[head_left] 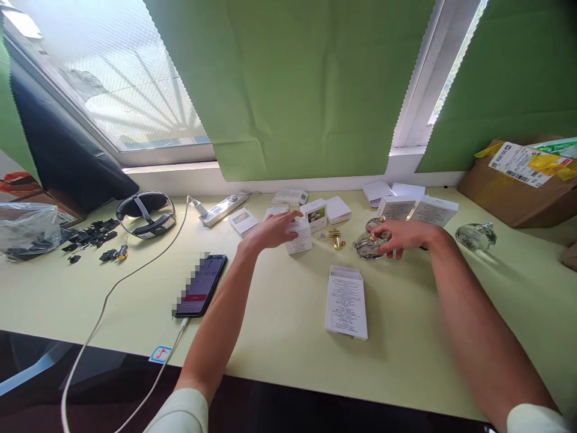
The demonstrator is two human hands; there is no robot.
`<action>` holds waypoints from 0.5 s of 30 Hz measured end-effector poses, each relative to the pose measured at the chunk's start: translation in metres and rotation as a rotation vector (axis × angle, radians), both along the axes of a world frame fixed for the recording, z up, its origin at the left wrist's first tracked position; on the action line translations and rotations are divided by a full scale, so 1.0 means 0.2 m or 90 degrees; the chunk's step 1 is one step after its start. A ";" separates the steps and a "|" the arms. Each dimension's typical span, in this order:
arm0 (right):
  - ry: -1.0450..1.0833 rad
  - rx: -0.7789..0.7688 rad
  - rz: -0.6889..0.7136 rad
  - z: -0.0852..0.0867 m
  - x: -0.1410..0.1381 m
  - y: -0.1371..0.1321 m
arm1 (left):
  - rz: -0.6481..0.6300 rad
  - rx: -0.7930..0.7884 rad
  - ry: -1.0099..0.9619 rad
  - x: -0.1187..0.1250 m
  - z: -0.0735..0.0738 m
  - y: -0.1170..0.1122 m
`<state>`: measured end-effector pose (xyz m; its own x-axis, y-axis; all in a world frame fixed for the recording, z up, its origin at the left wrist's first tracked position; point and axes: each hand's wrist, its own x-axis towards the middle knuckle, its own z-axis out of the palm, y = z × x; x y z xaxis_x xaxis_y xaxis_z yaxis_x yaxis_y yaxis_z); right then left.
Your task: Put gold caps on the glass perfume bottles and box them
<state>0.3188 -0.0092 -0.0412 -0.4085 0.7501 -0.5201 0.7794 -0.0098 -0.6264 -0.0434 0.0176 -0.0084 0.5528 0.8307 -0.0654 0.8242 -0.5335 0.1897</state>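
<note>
My left hand (271,231) has its thumb in front of a small printed white box (301,239) and a finger behind its top edge. On the right, my right hand (408,234) reaches down with bent fingers at a round clear glass bottle (369,249) lying on the table; the fingers partly hide it. A second glass bottle (372,224) is just behind. Gold metal fittings (335,239) lie between my hands. Nearer to me lies a larger white box (347,304) covered in print, its top flap open.
More white boxes (338,209) stand at the back, others (435,210) behind my right hand. A third glass bottle (476,236) lies at right before a cardboard carton (518,183). Left are a phone (202,285) on a white cable, a power strip (223,210), a headset (153,225) and black parts (92,234).
</note>
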 end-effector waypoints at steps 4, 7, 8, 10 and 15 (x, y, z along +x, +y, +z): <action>0.006 -0.014 0.001 -0.04 0.01 0.03 | -0.039 0.055 -0.041 0.03 0.02 -0.04; 0.007 -0.022 0.001 -0.04 0.00 0.03 | -0.072 0.124 -0.088 0.09 0.07 -0.10; 0.006 -0.024 0.001 -0.04 -0.01 0.03 | -0.087 0.134 -0.102 0.12 0.08 -0.13; 0.004 -0.029 0.001 -0.03 -0.02 0.02 | -0.139 0.108 -0.122 0.17 0.11 -0.20; -0.005 -0.044 -0.002 0.03 -0.03 -0.02 | -0.352 -0.152 -0.022 0.31 0.07 -0.36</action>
<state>0.3128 -0.0138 -0.0348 -0.4020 0.7135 -0.5738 0.7842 -0.0552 -0.6180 0.0188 -0.0547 0.0057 0.9038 0.3842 -0.1886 0.4279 -0.8208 0.3785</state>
